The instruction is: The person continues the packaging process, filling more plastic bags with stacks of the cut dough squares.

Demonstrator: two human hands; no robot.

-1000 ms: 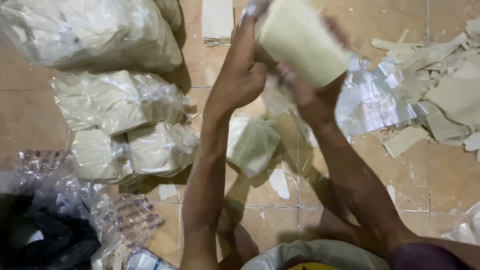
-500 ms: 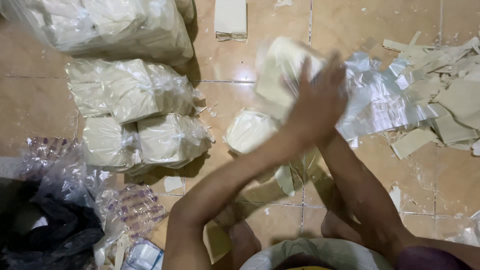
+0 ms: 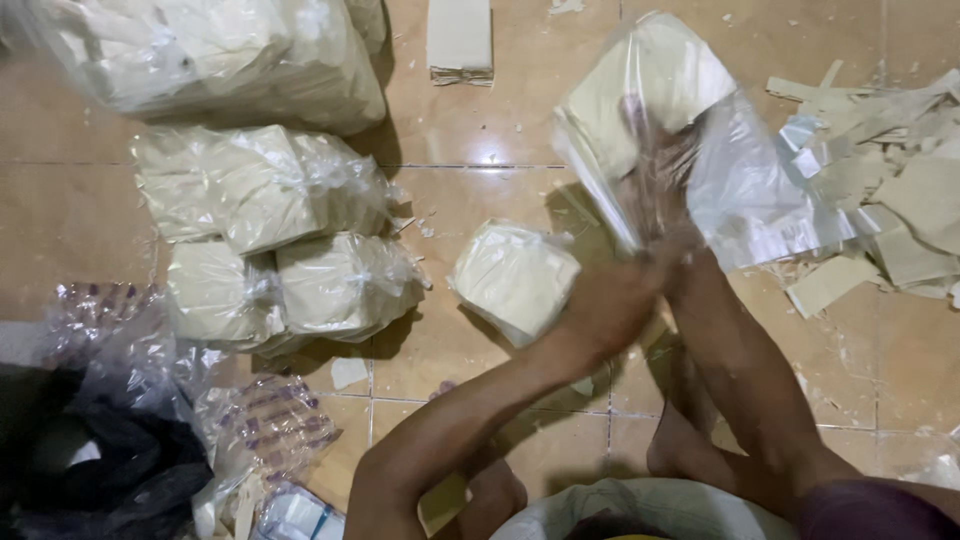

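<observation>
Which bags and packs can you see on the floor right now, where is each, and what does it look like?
Held bag: clear plastic with cream sheets, upper centre, right hand inside, left hand at its base.
Small pack: tied, cream, squarish, centre floor.
Four tied packs: cream, clustered left.
Large bag: clear, cream-filled, top left.
Printed wrappers: clear with purple marks, lower left.
Flat stack: cream, top centre.

Both forearms are bare down to each hand, left hand [image 3: 610, 305] and right hand [image 3: 665, 170]. A dark maroon sleeve [image 3: 875, 510] covers the right upper arm, beside pale cloth [image 3: 650, 510] at the lap.
</observation>
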